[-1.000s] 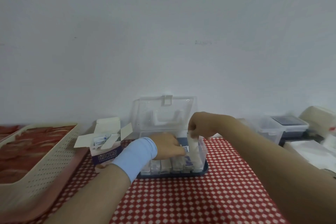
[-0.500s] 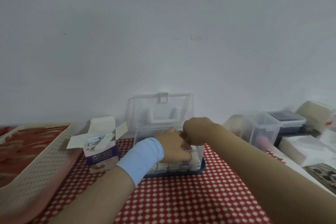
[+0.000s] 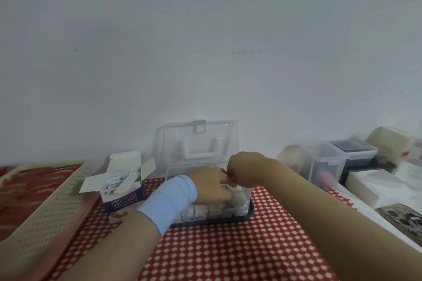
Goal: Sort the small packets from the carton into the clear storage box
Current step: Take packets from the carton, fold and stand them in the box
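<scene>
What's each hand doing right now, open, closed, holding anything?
Left hand: in the clear storage box, fingers down on the packets; grip cannot be told.
Right hand: fist closed above the box; contents hidden.

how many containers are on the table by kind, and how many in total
clear storage box with raised lid: 1
other clear lidded boxes at right: 2
opened purple and white carton: 1
perforated cream tray: 1
total: 5
Blurred cream shapes at far right left out; cannot tell what they are.
</scene>
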Action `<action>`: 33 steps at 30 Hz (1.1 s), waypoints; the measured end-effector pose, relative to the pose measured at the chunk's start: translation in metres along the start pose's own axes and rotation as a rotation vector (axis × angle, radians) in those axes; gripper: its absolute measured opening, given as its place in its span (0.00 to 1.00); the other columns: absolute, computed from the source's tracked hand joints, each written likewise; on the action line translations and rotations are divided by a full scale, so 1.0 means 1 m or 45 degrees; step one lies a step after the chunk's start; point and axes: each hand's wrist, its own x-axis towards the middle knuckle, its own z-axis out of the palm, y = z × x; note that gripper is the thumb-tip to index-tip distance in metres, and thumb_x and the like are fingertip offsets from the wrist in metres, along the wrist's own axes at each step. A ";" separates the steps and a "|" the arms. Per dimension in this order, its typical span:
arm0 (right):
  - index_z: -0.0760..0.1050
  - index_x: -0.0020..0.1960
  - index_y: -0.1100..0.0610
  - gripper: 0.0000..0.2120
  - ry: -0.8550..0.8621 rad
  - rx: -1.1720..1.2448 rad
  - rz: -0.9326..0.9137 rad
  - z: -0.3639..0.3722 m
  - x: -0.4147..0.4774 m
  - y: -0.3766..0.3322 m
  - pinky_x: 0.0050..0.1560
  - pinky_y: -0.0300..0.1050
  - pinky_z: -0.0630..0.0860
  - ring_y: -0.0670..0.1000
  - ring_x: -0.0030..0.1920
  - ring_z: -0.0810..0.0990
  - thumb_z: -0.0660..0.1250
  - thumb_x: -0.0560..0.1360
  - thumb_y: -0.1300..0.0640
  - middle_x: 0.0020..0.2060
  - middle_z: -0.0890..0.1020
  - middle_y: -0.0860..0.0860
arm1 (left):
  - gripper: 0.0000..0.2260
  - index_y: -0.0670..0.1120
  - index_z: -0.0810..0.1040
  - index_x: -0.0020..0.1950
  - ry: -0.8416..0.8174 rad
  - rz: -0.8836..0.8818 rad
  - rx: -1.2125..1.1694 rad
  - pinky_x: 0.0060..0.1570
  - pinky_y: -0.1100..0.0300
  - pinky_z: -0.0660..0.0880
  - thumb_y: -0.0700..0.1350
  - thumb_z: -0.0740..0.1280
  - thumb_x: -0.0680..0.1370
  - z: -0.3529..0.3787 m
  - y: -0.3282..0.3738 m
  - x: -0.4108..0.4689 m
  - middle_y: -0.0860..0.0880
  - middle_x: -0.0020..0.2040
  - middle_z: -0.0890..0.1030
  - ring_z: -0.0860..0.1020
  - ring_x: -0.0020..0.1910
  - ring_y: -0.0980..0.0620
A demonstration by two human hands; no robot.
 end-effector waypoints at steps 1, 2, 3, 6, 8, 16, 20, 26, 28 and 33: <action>0.83 0.52 0.58 0.10 -0.002 -0.006 0.003 0.002 -0.001 0.001 0.41 0.45 0.77 0.51 0.37 0.78 0.63 0.78 0.61 0.38 0.80 0.50 | 0.19 0.51 0.79 0.66 0.027 -0.002 -0.028 0.67 0.51 0.71 0.52 0.63 0.76 -0.008 -0.002 -0.006 0.52 0.66 0.77 0.75 0.64 0.51; 0.82 0.53 0.58 0.10 0.001 0.004 0.006 0.003 -0.001 0.002 0.40 0.44 0.76 0.51 0.36 0.76 0.63 0.78 0.62 0.38 0.79 0.50 | 0.19 0.51 0.78 0.67 0.053 -0.013 -0.056 0.67 0.51 0.70 0.51 0.63 0.77 -0.014 -0.006 -0.011 0.52 0.67 0.77 0.75 0.64 0.51; 0.82 0.55 0.57 0.11 0.015 0.032 0.009 0.002 -0.002 0.002 0.40 0.44 0.75 0.51 0.37 0.77 0.63 0.78 0.62 0.39 0.80 0.49 | 0.18 0.51 0.78 0.67 0.073 -0.035 -0.066 0.67 0.51 0.70 0.49 0.64 0.78 -0.020 -0.011 -0.016 0.52 0.66 0.77 0.75 0.64 0.52; 0.83 0.58 0.49 0.15 0.127 0.177 0.025 -0.011 -0.002 0.001 0.48 0.43 0.77 0.50 0.48 0.80 0.64 0.78 0.63 0.52 0.84 0.47 | 0.17 0.50 0.79 0.65 0.107 -0.119 0.002 0.66 0.50 0.71 0.49 0.64 0.77 -0.029 -0.023 -0.025 0.51 0.65 0.77 0.75 0.63 0.50; 0.83 0.59 0.47 0.17 0.166 0.235 0.012 -0.018 -0.001 -0.005 0.53 0.45 0.79 0.49 0.52 0.81 0.64 0.77 0.64 0.55 0.84 0.46 | 0.22 0.49 0.79 0.65 0.057 -0.156 0.094 0.66 0.48 0.71 0.55 0.61 0.74 -0.029 -0.023 -0.027 0.49 0.66 0.77 0.75 0.64 0.47; 0.78 0.63 0.61 0.15 -0.013 0.137 0.062 -0.010 0.019 -0.036 0.53 0.50 0.81 0.57 0.51 0.83 0.67 0.77 0.62 0.55 0.82 0.56 | 0.25 0.55 0.73 0.72 -0.125 -0.236 0.107 0.71 0.52 0.66 0.57 0.63 0.75 -0.011 -0.017 -0.022 0.52 0.75 0.69 0.70 0.71 0.50; 0.77 0.66 0.60 0.19 -0.130 0.140 0.078 -0.001 0.030 -0.038 0.58 0.51 0.80 0.57 0.54 0.81 0.71 0.75 0.64 0.59 0.81 0.56 | 0.24 0.55 0.75 0.70 -0.107 -0.259 0.097 0.68 0.54 0.67 0.57 0.62 0.74 -0.003 -0.021 -0.022 0.53 0.73 0.72 0.72 0.68 0.49; 0.78 0.65 0.61 0.19 -0.136 0.194 0.073 -0.001 0.034 -0.034 0.56 0.49 0.81 0.56 0.54 0.82 0.70 0.74 0.66 0.59 0.82 0.57 | 0.16 0.59 0.79 0.56 -0.090 -0.229 0.103 0.60 0.52 0.75 0.59 0.62 0.71 0.004 -0.029 -0.025 0.51 0.64 0.79 0.76 0.53 0.49; 0.78 0.64 0.61 0.18 -0.131 0.216 0.107 -0.005 0.031 -0.031 0.54 0.49 0.82 0.55 0.51 0.84 0.70 0.74 0.65 0.56 0.83 0.57 | 0.21 0.58 0.77 0.64 -0.056 -0.204 0.139 0.63 0.50 0.74 0.59 0.62 0.72 0.004 -0.031 -0.026 0.52 0.68 0.76 0.76 0.59 0.48; 0.80 0.59 0.58 0.12 0.008 0.450 0.099 -0.039 0.012 -0.030 0.46 0.49 0.84 0.53 0.43 0.86 0.66 0.77 0.64 0.51 0.86 0.54 | 0.16 0.49 0.79 0.62 0.121 -0.043 0.050 0.59 0.51 0.72 0.53 0.64 0.77 -0.026 -0.029 -0.046 0.50 0.64 0.77 0.74 0.58 0.52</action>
